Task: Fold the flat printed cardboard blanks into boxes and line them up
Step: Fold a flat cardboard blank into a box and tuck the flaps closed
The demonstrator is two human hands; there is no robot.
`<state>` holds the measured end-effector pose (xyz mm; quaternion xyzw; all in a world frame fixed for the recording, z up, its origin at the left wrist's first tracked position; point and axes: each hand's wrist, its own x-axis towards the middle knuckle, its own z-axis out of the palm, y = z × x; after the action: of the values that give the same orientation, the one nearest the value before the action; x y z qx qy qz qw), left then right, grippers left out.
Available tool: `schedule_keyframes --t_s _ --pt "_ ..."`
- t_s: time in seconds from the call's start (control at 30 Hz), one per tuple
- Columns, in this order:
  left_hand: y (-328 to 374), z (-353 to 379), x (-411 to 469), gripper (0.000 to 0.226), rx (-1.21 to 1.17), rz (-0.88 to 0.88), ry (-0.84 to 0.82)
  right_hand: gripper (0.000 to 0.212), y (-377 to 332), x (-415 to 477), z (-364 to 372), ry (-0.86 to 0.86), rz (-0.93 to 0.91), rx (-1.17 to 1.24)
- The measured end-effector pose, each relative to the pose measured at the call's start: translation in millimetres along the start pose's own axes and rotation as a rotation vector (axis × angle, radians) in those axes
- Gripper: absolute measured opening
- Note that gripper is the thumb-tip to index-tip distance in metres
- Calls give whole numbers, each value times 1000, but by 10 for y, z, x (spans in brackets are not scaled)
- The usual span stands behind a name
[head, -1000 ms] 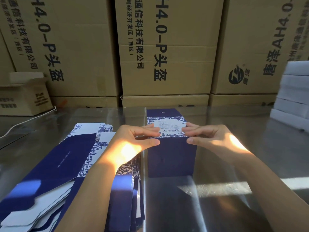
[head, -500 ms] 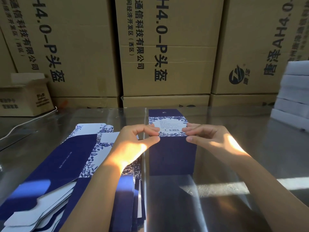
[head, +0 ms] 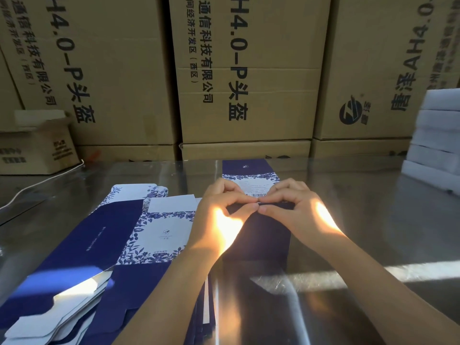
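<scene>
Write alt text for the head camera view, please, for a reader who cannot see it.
The left hand and right hand pinch the near top edge of a navy box standing on a shiny table. A stack of flat blanks lies to its left; large brown cartons line the back.

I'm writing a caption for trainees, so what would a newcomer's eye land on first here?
First, the left hand and right hand, streaked with sunlight, pinching the top edge of the upright dark blue box at the centre of the table. Next, the fanned stack of flat blue-and-white blanks to its left, and the wall of brown shipping cartons behind.
</scene>
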<state>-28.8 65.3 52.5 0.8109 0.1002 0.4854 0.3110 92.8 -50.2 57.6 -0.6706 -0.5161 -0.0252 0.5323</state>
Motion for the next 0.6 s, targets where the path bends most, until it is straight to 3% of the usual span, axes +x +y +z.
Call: schedule_keyframes --t_s 0.37,0.6 --pt "-36 -1 -11 21 6 64 -8 22 62 -3 -138 -24 -33 35" --pt "-17 23 13 12 31 92 41 21 59 18 -88 27 -94 9"
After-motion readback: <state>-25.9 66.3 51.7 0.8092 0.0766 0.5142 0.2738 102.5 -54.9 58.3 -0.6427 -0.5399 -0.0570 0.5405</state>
